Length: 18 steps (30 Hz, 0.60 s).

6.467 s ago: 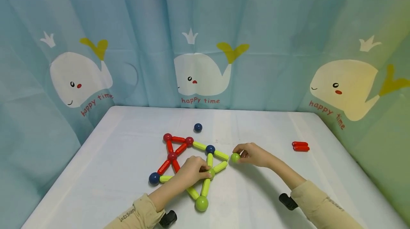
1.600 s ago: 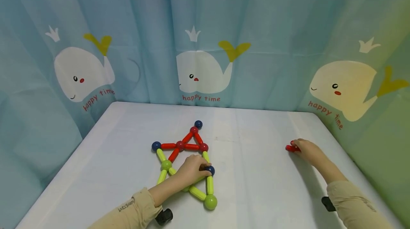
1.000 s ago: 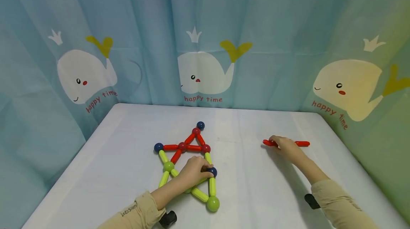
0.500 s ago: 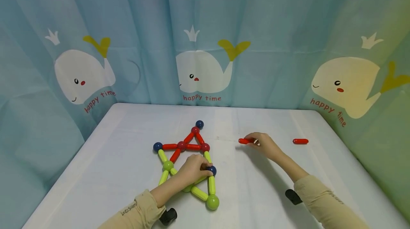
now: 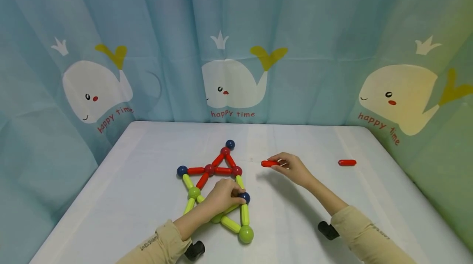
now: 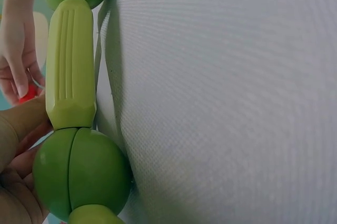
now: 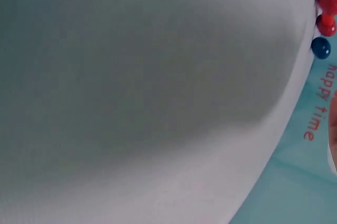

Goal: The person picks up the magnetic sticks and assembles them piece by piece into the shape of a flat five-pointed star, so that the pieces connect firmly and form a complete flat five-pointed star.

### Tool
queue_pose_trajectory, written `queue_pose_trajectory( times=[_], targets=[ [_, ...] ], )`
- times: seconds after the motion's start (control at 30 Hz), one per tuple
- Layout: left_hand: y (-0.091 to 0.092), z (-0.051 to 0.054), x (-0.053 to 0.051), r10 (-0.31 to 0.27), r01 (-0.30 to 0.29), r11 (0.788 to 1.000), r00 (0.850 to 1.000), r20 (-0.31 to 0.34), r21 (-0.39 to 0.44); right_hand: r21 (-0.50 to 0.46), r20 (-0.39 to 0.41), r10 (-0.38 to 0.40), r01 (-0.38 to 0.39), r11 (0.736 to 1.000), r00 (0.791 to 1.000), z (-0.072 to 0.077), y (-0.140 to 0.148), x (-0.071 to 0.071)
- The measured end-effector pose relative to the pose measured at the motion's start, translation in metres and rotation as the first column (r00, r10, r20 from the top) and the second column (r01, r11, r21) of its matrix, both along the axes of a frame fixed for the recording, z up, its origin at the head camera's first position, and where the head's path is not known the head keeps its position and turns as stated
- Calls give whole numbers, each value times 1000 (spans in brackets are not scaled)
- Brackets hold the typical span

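My left hand (image 5: 222,196) pinches a dark blue ball (image 5: 245,198) on the right side of a flat frame of magnetic sticks and balls. Red sticks (image 5: 223,171) and red balls form the frame's far part; yellow-green sticks (image 5: 244,215) and green balls (image 5: 246,234) form the near part. The left hand and forearm hide some of it. Above the table, right of the frame, my right hand (image 5: 294,169) holds a red stick (image 5: 269,164) between thumb and fingers, one end pointing left. In the left wrist view a green ball (image 6: 81,174) and yellow-green stick (image 6: 71,61) loom close.
Another red stick (image 5: 347,162) lies alone at the right of the white table (image 5: 295,231). A blue ball (image 5: 230,145) touches the frame's farthest red ball. Behind the table hangs a blue curtain (image 5: 314,91) printed with whales.
The frame has turned, and the left hand has shifted from a green ball to a blue one. The right hand, earlier at a green ball, took one red stick and carried it left.
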<state>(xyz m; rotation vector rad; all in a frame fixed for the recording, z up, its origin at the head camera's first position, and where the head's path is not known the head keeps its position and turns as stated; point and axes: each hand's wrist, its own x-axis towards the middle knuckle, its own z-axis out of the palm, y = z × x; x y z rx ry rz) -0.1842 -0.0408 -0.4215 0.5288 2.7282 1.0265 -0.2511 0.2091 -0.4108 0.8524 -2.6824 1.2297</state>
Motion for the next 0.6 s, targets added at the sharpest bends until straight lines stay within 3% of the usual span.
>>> queue_pose_trajectory(
  times=[0.27,0.6],
  targets=[
    [0,1,0,-4,4,1000,1000,3,0,-57,77,111,-107,993,991,2,-10,8],
    [0,-1,1,-11,11,1000,1000,-16,9,32,112,241,-246,969,964,-2,-20,18]
  ],
)
